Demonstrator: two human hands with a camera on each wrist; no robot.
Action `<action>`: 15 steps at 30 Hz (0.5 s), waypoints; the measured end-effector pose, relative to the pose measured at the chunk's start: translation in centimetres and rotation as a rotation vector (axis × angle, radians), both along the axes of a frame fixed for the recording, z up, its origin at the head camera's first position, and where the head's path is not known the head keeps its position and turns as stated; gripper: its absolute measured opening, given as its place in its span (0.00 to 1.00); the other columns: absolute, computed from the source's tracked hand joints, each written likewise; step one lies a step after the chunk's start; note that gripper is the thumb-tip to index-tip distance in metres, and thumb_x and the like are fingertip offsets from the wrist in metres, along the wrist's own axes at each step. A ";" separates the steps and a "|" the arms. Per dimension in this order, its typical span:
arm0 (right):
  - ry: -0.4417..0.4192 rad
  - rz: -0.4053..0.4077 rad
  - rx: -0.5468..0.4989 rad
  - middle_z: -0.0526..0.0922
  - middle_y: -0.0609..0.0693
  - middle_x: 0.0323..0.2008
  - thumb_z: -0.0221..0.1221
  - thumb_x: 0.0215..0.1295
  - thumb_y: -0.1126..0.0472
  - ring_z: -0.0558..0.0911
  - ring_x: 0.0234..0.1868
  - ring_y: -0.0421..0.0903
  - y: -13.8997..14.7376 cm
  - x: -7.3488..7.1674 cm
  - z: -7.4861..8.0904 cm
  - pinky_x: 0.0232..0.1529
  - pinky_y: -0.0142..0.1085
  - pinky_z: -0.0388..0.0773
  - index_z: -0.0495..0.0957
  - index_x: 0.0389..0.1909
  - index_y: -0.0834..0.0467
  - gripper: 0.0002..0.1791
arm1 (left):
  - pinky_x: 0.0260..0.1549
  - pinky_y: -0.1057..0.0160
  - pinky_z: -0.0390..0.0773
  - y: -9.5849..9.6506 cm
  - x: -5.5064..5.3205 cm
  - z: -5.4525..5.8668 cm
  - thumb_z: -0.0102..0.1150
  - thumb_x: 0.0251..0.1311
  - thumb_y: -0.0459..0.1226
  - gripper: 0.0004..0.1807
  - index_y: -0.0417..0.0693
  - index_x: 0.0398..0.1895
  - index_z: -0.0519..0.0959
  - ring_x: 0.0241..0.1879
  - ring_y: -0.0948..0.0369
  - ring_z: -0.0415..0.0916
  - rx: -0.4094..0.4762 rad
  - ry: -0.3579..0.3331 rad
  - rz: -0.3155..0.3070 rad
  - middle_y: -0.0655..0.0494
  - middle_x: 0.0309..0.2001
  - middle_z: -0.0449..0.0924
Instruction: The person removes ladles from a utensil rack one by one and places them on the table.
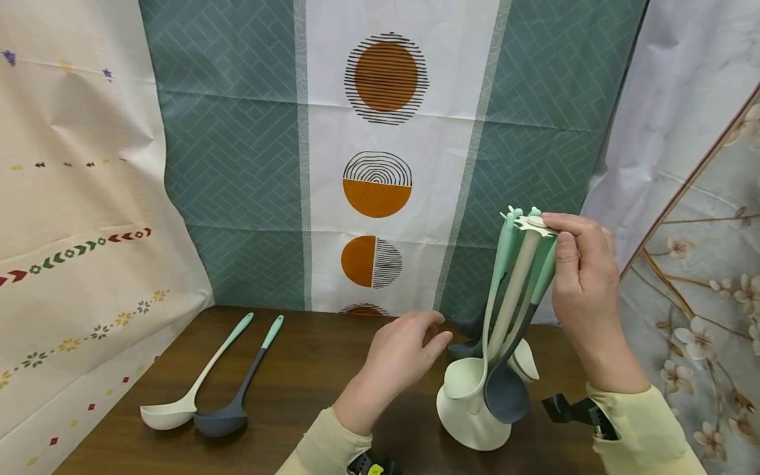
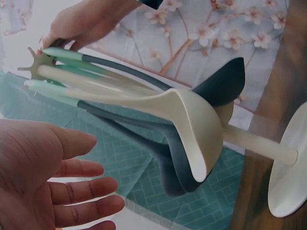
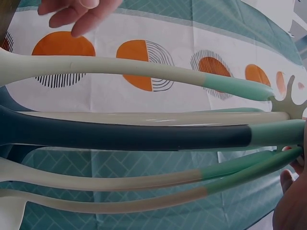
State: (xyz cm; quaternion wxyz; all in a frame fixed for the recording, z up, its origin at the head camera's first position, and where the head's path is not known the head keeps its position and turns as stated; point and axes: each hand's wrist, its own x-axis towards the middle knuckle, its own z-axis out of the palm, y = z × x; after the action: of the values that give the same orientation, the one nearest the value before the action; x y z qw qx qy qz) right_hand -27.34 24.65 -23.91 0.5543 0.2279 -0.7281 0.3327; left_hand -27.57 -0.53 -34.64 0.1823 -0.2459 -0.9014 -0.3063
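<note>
On the right of the table stands a cream utensil stand (image 1: 475, 435) with a round base, a pole and a notched top. Several ladles with mint handle ends hang from it, among them a cream ladle (image 1: 460, 379) and a dark grey ladle (image 1: 507, 396). My right hand (image 1: 588, 284) grips the stand's top, thumb beside a mint handle and fingers over the rim. Left of the stand, my left hand (image 1: 399, 353) is held apart from the ladles, its fingers relaxed and holding nothing, as the left wrist view (image 2: 62, 177) also shows.
Another cream ladle (image 1: 169, 414) and a dark grey ladle (image 1: 221, 423) lie side by side on the left of the brown wooden table (image 1: 309, 376). Patterned cloth (image 1: 249, 165) hangs behind the table. More cloth hangs along both sides.
</note>
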 end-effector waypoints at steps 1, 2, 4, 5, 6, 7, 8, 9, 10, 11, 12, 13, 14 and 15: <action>0.000 -0.002 -0.001 0.85 0.59 0.62 0.50 0.87 0.63 0.71 0.63 0.30 0.0 0.0 0.0 0.63 0.30 0.63 0.84 0.64 0.63 0.18 | 0.41 0.60 0.80 0.2 0.0 0.0 0.68 0.78 0.48 0.16 0.52 0.60 0.88 0.39 0.65 0.78 0.005 -0.002 -0.006 0.63 0.45 0.86; 0.000 -0.003 -0.001 0.85 0.59 0.62 0.50 0.87 0.63 0.71 0.63 0.30 0.0 0.0 0.0 0.63 0.30 0.62 0.84 0.64 0.63 0.18 | 0.41 0.60 0.80 0.3 0.0 0.1 0.68 0.78 0.48 0.16 0.52 0.60 0.88 0.39 0.65 0.79 0.011 -0.004 -0.009 0.63 0.45 0.86; 0.001 -0.004 0.000 0.85 0.60 0.62 0.49 0.87 0.63 0.71 0.63 0.30 0.0 0.0 0.0 0.63 0.30 0.62 0.84 0.64 0.63 0.18 | 0.42 0.60 0.80 0.6 0.1 0.2 0.68 0.78 0.48 0.16 0.53 0.61 0.87 0.41 0.65 0.79 0.026 -0.007 -0.016 0.63 0.47 0.86; 0.002 -0.003 0.000 0.85 0.60 0.62 0.49 0.87 0.64 0.71 0.63 0.30 0.0 0.0 0.0 0.63 0.30 0.62 0.84 0.64 0.63 0.18 | 0.42 0.60 0.80 0.7 0.1 0.2 0.68 0.78 0.48 0.17 0.53 0.61 0.87 0.42 0.65 0.80 0.034 -0.009 -0.019 0.63 0.48 0.87; 0.003 -0.002 0.001 0.85 0.60 0.62 0.49 0.87 0.64 0.70 0.63 0.30 0.0 0.0 0.0 0.63 0.30 0.62 0.84 0.64 0.63 0.18 | 0.43 0.60 0.81 0.8 0.2 0.2 0.68 0.78 0.48 0.17 0.53 0.62 0.87 0.43 0.64 0.81 0.042 -0.009 -0.022 0.63 0.48 0.87; 0.005 0.000 0.001 0.85 0.60 0.62 0.49 0.87 0.64 0.71 0.63 0.30 0.0 0.0 0.0 0.63 0.30 0.62 0.84 0.64 0.64 0.18 | 0.44 0.59 0.81 0.9 0.2 0.2 0.68 0.78 0.48 0.17 0.53 0.62 0.87 0.44 0.64 0.81 0.050 -0.010 -0.025 0.62 0.49 0.87; 0.007 0.000 0.002 0.85 0.60 0.61 0.49 0.87 0.64 0.71 0.63 0.30 0.0 0.0 0.0 0.63 0.30 0.62 0.84 0.64 0.64 0.18 | 0.45 0.59 0.81 1.0 0.2 0.2 0.68 0.78 0.48 0.17 0.53 0.62 0.87 0.46 0.63 0.82 0.059 -0.010 -0.029 0.62 0.50 0.87; 0.008 0.000 0.003 0.85 0.61 0.61 0.49 0.87 0.64 0.71 0.62 0.30 0.0 0.0 0.0 0.63 0.30 0.62 0.84 0.64 0.64 0.18 | 0.46 0.58 0.82 1.0 0.2 0.2 0.68 0.78 0.48 0.17 0.53 0.63 0.86 0.47 0.63 0.83 0.067 -0.009 -0.033 0.62 0.50 0.87; 0.009 0.000 0.003 0.85 0.61 0.61 0.49 0.87 0.64 0.71 0.62 0.30 0.0 0.0 0.0 0.63 0.30 0.62 0.84 0.64 0.64 0.18 | 0.47 0.58 0.82 1.1 0.2 0.2 0.68 0.78 0.48 0.18 0.53 0.63 0.86 0.48 0.63 0.83 0.073 -0.007 -0.037 0.62 0.51 0.87; 0.009 -0.001 0.004 0.85 0.61 0.61 0.49 0.87 0.64 0.71 0.62 0.30 0.0 0.0 0.0 0.63 0.30 0.62 0.84 0.64 0.64 0.18 | 0.47 0.57 0.82 1.2 0.2 0.2 0.67 0.78 0.49 0.18 0.54 0.64 0.86 0.49 0.63 0.83 0.081 -0.008 -0.042 0.62 0.51 0.87; 0.007 -0.002 0.005 0.85 0.61 0.61 0.49 0.87 0.64 0.70 0.62 0.30 0.0 0.0 0.0 0.62 0.30 0.62 0.84 0.64 0.64 0.18 | 0.48 0.57 0.82 1.3 0.2 0.2 0.67 0.79 0.49 0.18 0.54 0.64 0.86 0.50 0.63 0.84 0.088 -0.011 -0.047 0.62 0.52 0.87; 0.007 -0.003 0.006 0.85 0.60 0.61 0.49 0.87 0.64 0.70 0.62 0.30 0.0 0.0 0.0 0.62 0.30 0.62 0.84 0.64 0.64 0.18 | 0.49 0.57 0.83 1.4 0.2 0.2 0.67 0.79 0.49 0.18 0.54 0.65 0.86 0.50 0.63 0.84 0.097 -0.014 -0.053 0.62 0.52 0.87; 0.005 -0.004 0.008 0.85 0.60 0.61 0.49 0.87 0.64 0.70 0.62 0.30 0.0 0.0 0.0 0.62 0.30 0.62 0.83 0.64 0.64 0.18 | 0.49 0.56 0.83 1.5 0.1 0.2 0.66 0.79 0.49 0.18 0.55 0.65 0.85 0.50 0.63 0.84 0.108 -0.019 -0.060 0.62 0.52 0.87; 0.004 -0.004 0.009 0.85 0.60 0.61 0.49 0.87 0.64 0.70 0.62 0.30 0.0 0.0 0.0 0.61 0.30 0.62 0.83 0.64 0.64 0.18 | 0.50 0.56 0.82 1.7 0.1 0.2 0.66 0.79 0.48 0.18 0.55 0.66 0.85 0.50 0.63 0.84 0.119 -0.024 -0.067 0.62 0.52 0.87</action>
State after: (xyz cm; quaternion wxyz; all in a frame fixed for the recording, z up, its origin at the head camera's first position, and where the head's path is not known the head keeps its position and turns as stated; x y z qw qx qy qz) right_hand -27.37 24.62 -23.96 0.5556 0.2295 -0.7288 0.3278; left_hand -27.44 1.12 -34.45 0.1754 -0.2608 -0.8751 -0.3681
